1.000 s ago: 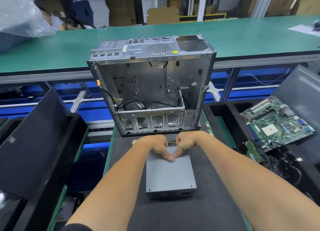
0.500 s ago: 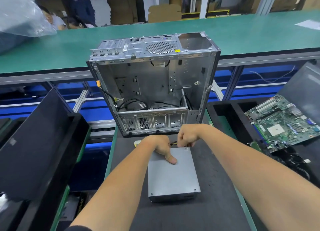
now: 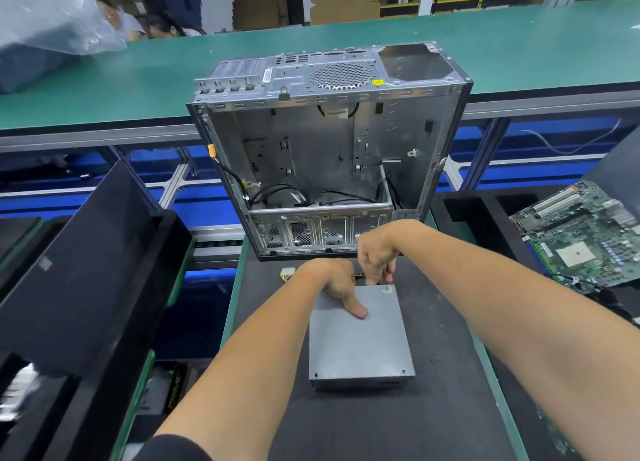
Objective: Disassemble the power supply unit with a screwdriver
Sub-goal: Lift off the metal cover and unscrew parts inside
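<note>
The power supply unit [image 3: 360, 343] is a flat grey metal box lying on a black mat [image 3: 440, 408] in front of me. My left hand [image 3: 332, 280] grips its far left corner, thumb pressed flat on the lid and fingers curled over the far edge. My right hand [image 3: 375, 252] hovers over the far edge with its fingers curled downward, their tips pinching at that edge. Yellow and black wires [image 3: 358, 276] and a white connector [image 3: 285, 273] stick out behind the box. No screwdriver is in view.
An open, gutted computer case [image 3: 311, 149] stands just behind the unit. A motherboard [image 3: 581, 232] lies in a black foam tray at the right. Black trays [image 3: 86, 270] sit at the left. A green bench [image 3: 156, 79] with a plastic bag [image 3: 52, 20] runs behind.
My right hand has lifted from lying flat on the lid's far edge and now points its curled fingers down at it. My left hand has kept its grip.
</note>
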The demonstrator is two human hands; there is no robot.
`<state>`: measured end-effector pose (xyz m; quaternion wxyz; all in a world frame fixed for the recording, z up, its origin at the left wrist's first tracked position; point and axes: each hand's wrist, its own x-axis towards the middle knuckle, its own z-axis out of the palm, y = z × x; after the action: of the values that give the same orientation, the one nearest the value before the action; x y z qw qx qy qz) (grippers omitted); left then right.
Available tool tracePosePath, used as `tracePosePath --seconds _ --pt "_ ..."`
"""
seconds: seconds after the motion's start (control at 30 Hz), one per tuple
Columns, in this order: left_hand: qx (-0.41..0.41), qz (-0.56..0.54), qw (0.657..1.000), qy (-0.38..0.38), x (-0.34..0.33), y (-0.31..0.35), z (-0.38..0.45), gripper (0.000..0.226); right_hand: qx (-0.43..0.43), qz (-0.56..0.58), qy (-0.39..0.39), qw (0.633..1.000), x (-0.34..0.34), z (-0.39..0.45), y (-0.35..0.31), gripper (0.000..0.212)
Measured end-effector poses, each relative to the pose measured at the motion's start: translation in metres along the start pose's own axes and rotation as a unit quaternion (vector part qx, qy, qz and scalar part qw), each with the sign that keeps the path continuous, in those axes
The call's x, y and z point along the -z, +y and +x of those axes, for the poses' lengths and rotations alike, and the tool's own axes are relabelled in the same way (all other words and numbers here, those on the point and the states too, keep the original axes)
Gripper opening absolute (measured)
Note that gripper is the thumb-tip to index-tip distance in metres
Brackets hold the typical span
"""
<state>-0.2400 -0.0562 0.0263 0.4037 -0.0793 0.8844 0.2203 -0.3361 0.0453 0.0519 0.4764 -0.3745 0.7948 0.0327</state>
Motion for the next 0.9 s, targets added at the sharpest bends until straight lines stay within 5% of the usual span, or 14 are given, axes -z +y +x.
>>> tracePosePath --seconds 0.9 --pt "-0.029 0.042 0.999 -0.001 0.000 0.012 -0.004 0.050 0.047 0.163 -0.042 0.985 -0.009 0.004 0.033 0.006"
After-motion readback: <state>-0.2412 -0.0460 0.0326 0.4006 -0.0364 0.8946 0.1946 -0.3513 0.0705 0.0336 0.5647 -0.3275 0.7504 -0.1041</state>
